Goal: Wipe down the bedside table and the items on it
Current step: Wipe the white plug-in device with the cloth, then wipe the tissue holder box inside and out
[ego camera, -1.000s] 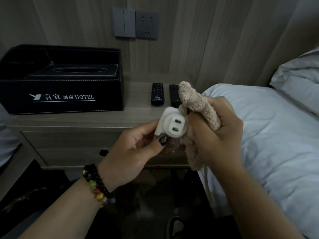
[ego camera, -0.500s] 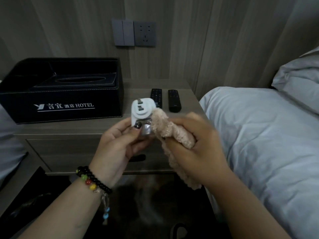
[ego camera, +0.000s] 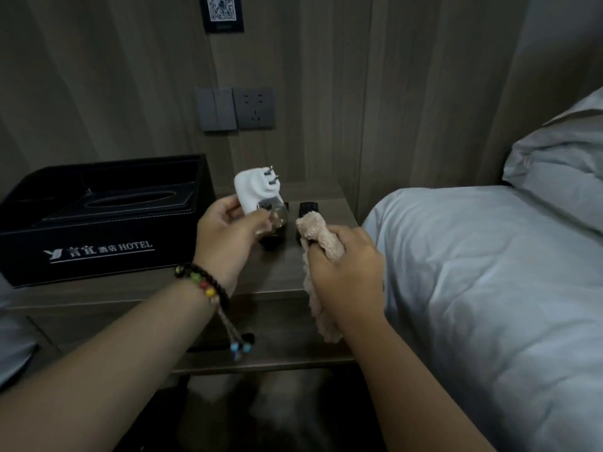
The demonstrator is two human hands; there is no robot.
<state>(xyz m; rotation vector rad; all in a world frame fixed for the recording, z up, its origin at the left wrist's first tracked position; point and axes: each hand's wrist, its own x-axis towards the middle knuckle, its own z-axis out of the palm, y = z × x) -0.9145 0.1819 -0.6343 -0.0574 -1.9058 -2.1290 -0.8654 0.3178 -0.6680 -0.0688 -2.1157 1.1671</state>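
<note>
My left hand point(ego camera: 225, 230) grips the white plug-in unit point(ego camera: 257, 194) above the bedside table point(ego camera: 284, 272); my right hand point(ego camera: 346, 259) clutches the cloth point(ego camera: 321, 234) beside it. Its little bottle might slip and spill

Wooden bedside table point(ego camera: 156, 296) with black tissue box point(ego camera: 98, 223), two remotes point(ego camera: 305, 212).

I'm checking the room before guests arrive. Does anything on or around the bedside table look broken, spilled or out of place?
Nothing stands out. The left hand holds the white plug-in device off the table, the right hand grips the cloth, and the tissue box sits squarely on the bedside table.
</note>
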